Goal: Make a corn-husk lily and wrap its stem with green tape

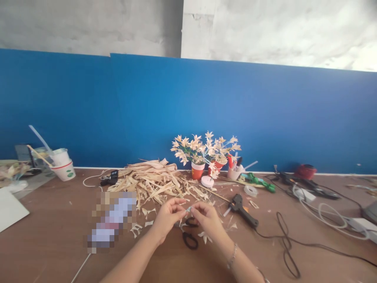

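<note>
Scissors with round black handles (191,248) lie on the smooth brown tabletop (59,228), their blades partly hidden from me by hands. Over them, the bare right hand (207,218), with a silvery bracelet (232,256), pinches a tiny pale blue-green piece (189,209). The bare left hand (166,220) has its thumb at it too, but I can't tell if that hand grips it. Fingers cover the piece, so its shape is hard to see. Toward the tabletop's far edge, I see a heap of dry straw-coloured strips (156,181) near an orange-red paper cup (197,171) of cream star-shaped flowers (193,147). Toward the left edge, a blocky blur (112,220) hides something. A white flat sheet (11,210) is cut off there.
</note>
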Tool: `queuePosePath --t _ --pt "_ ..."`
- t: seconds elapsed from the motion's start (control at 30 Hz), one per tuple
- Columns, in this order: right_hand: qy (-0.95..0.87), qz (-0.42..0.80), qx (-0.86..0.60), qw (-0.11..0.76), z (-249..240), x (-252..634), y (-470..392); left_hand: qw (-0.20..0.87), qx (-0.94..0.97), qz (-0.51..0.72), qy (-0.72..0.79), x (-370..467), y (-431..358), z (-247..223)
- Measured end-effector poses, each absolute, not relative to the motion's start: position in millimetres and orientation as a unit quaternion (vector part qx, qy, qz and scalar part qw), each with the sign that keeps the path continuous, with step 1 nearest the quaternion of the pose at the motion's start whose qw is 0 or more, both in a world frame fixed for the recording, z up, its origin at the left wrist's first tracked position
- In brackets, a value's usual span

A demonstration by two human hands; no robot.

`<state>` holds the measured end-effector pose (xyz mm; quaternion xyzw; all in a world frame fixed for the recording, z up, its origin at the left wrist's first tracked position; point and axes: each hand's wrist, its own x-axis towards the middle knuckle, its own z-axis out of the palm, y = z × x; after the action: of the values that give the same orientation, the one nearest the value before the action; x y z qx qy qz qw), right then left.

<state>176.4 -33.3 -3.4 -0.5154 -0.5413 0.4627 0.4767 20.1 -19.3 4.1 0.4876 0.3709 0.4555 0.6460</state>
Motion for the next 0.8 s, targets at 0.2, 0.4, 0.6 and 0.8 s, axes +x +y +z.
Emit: queuePosePath --t 0.2,0.4,0.6,0.8 --pt "-0.558 0.46 -0.492 0.485 -7.7 174.1 -32.6 0.646 0.464 0.479 0.372 22.7 -20.2 5.8" --pt "-0.57 0.439 -0.505 0.476 -3.5 173.6 -33.2 0.63 0.485 0.466 0.388 21.3 -20.2 7.3" --pt "-0.564 0.448 -0.511 0.469 -8.9 175.4 -30.3 0.614 0.533 0.409 0.415 20.4 -19.3 6.7" --pt "-0.589 0.459 -0.495 0.443 -6.6 180.1 -31.7 0.63 0.515 0.42 0.401 20.0 -16.6 2.3"
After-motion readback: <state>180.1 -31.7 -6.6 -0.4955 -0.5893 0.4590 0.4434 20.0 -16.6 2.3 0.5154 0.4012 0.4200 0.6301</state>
